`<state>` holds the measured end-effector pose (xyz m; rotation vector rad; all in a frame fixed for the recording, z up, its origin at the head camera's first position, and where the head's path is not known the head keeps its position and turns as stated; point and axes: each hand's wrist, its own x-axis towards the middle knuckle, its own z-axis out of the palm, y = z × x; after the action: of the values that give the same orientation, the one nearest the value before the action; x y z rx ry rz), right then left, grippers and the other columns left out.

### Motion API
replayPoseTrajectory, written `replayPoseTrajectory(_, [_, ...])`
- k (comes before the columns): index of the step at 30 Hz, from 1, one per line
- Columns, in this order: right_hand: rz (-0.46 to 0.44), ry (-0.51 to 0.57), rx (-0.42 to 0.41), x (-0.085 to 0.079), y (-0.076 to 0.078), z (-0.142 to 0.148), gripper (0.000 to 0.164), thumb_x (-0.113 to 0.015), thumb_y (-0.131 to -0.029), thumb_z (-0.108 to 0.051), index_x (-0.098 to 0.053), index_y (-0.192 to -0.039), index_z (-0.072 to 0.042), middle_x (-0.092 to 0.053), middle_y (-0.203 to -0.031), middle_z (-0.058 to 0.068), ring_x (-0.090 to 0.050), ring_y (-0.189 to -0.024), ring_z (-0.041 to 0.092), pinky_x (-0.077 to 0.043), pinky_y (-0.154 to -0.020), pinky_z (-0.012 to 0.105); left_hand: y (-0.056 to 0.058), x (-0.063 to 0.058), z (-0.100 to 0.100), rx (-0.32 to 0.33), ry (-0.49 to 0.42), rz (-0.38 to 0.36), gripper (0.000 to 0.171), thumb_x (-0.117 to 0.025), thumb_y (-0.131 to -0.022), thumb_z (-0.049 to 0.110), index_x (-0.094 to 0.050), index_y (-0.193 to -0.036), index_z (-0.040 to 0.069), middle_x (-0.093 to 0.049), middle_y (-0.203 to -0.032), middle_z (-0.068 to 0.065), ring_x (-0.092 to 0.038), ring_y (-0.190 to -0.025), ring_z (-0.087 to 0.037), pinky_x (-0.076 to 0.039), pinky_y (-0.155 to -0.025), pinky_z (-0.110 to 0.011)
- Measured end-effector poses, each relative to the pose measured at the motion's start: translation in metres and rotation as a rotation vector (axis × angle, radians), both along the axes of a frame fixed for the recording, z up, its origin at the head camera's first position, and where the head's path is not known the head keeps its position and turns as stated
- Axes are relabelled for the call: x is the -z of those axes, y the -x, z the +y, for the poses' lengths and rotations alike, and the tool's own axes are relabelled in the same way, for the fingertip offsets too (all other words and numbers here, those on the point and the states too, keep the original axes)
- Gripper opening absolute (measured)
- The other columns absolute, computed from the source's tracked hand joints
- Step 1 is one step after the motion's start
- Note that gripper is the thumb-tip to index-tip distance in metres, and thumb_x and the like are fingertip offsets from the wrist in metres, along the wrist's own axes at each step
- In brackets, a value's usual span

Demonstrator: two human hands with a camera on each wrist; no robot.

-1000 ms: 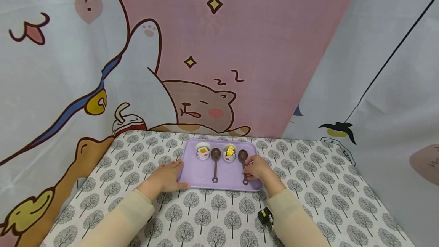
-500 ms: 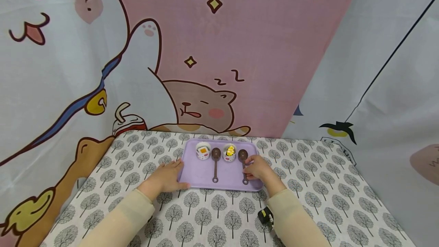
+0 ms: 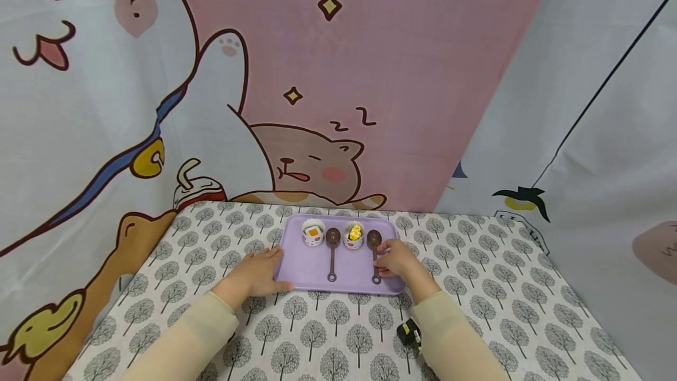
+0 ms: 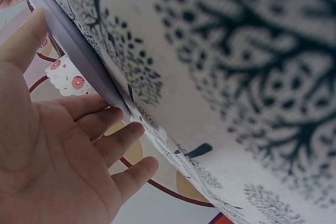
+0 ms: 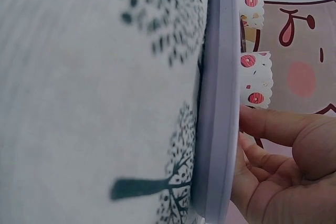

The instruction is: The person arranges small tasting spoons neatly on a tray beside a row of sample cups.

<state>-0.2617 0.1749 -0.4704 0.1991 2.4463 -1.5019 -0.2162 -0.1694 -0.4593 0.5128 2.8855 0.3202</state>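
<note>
A lilac tray (image 3: 309, 269) lies on the table in the head view. My left hand (image 3: 255, 275) rests at its left edge with the fingers spread; in the left wrist view the fingers (image 4: 113, 142) reach along the rim. At the tray's right side my right hand (image 3: 398, 260) pinches the handle of a brown round-bowled spoon (image 3: 374, 239), which lies on the tray. A second brown spoon (image 3: 332, 251) lies between two paper cups. The left cup (image 3: 313, 241) holds a white and orange piece, the right cup (image 3: 353, 244) something yellow. In the right wrist view the tray rim hides the spoon.
A tree-print cloth (image 3: 317, 334) covers the table. A small black object with a yellow label (image 3: 407, 332) lies beside the right sleeve. A cartoon-printed curtain (image 3: 412, 75) hangs behind the table's far edge.
The handle end of the right spoon has shifted slightly left in my right hand. The left hand, tray and cups look unmoved.
</note>
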Motion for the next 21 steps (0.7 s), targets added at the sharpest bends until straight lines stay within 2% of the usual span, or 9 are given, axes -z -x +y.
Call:
replayPoseTrajectory(5, [-0.004,0.024,0.002,0.000,0.001,0.001,0.031,-0.067,-0.085,0.013,-0.054,-0.113,0.010,-0.061,-0.077,0.015,-0.063,-0.061,0.019,-0.061,-0.059,0.031,0.000,0.000,0.000,-0.004,0.002,-0.003,0.097,-0.068,-0.086,0.060,-0.039,-0.150,-0.006,-0.031,-0.158,-0.023,-0.031,-0.144,-0.046,-0.022,-0.117,-0.063])
replayPoseTrajectory(13, [0.010,-0.005,0.009,-0.004,-0.006,0.006,0.032,-0.068,-0.084,0.012,-0.056,-0.113,0.011,-0.061,-0.083,0.017,-0.067,-0.068,0.023,-0.062,-0.063,0.034,0.000,-0.001,0.000,-0.001,0.004,0.001,0.097,-0.068,-0.086,0.060,-0.039,-0.150,-0.006,-0.032,-0.158,-0.023,-0.032,-0.144,-0.046,-0.023,-0.117,-0.063])
replayPoseTrajectory(21, [0.039,-0.015,-0.002,-0.014,-0.015,0.012,0.029,-0.066,-0.085,0.010,-0.057,-0.112,0.012,-0.062,-0.085,0.019,-0.069,-0.068,0.027,-0.063,-0.064,0.036,-0.001,-0.002,0.000,0.002,-0.016,0.001,0.096,-0.069,-0.086,0.059,-0.039,-0.149,-0.007,-0.031,-0.158,-0.024,-0.032,-0.143,-0.047,-0.022,-0.116,-0.064])
